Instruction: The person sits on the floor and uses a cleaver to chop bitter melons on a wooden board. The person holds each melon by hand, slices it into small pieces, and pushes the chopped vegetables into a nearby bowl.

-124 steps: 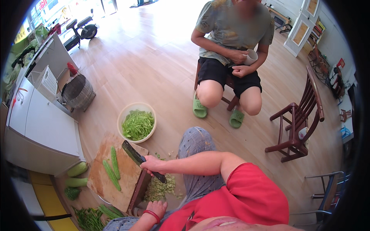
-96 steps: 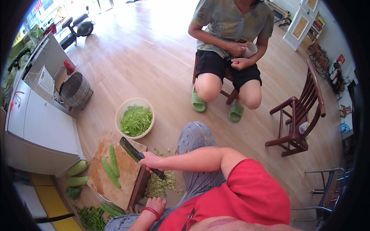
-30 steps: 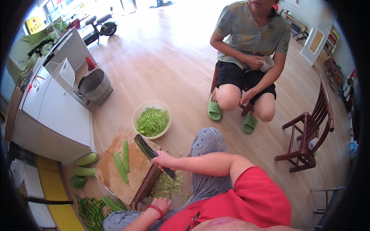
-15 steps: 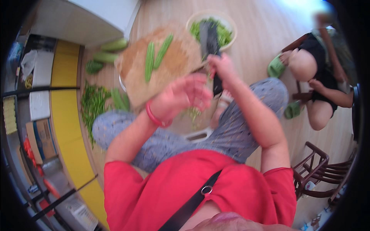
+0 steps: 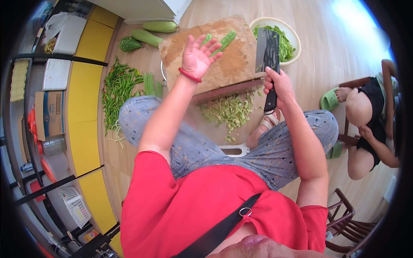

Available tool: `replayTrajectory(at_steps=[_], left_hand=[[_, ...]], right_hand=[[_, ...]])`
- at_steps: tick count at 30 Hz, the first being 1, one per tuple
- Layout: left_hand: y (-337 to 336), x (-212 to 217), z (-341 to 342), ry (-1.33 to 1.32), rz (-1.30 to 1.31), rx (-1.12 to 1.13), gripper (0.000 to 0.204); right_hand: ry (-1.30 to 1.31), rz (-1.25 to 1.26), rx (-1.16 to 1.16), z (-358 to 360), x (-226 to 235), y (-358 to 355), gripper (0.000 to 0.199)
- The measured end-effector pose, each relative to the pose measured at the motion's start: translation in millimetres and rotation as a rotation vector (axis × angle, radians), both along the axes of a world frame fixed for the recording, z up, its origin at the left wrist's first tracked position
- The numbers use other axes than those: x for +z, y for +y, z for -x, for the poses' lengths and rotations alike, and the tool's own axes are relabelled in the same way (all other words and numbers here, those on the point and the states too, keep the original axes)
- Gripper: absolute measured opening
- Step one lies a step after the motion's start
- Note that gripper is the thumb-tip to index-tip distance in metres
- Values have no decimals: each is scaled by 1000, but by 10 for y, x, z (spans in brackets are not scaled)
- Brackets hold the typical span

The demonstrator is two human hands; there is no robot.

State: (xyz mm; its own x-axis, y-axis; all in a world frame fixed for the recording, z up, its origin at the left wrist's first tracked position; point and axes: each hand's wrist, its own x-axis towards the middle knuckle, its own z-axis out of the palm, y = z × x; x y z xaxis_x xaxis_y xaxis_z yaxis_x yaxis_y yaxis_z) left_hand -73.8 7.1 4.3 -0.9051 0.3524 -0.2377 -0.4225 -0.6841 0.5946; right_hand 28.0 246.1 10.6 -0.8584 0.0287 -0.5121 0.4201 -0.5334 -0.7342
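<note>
My left hand (image 5: 198, 58) hovers palm up over the wooden chopping block (image 5: 234, 71), fingers spread and holding nothing. Partly behind it, two long, bumpy green bitter melon pieces (image 5: 228, 39) lie on the block. In my right hand (image 5: 280, 88) is the black handle of a broad cleaver (image 5: 267, 49). Its dark blade points away from me, with green scraps stuck to it, at the block's right edge. Beyond the blade, a cream bowl (image 5: 298, 48) holds cut green vegetable, partly hidden by the cleaver.
Pale chopped scraps (image 5: 232, 109) lie on the floor between block and knees. At left are green chillies (image 5: 118, 84), pale green gourds (image 5: 148, 38) and a dark bumpy gourd (image 5: 129, 44), beside yellow-fronted shelves (image 5: 84, 94). Another person (image 5: 363, 112) sits at right, near a wooden chair (image 5: 344, 219).
My view has shifted, so the scene sits further right and lower. My left hand has risen from the block's near edge and turned palm up. The cleaver stays in my right hand.
</note>
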Motion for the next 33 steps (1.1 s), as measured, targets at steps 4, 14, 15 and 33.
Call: replayTrajectory(at_steps=[4,14,15,33], left_hand=[[-280,-201,97,-97,118,282,55],[-502,-301,-41,-87,123,281,51],[-552,-299,-47,-95,116,299,50],[-497,-552,24,-131,0,-63,30]], right_hand=[[19,3,23,138,-82,-172,13],[-10,-97,115,263,-173,-359,15],[-7,-92,133,262,-172,-400,15],[-30,-296,-2,165,-261,-335,19]])
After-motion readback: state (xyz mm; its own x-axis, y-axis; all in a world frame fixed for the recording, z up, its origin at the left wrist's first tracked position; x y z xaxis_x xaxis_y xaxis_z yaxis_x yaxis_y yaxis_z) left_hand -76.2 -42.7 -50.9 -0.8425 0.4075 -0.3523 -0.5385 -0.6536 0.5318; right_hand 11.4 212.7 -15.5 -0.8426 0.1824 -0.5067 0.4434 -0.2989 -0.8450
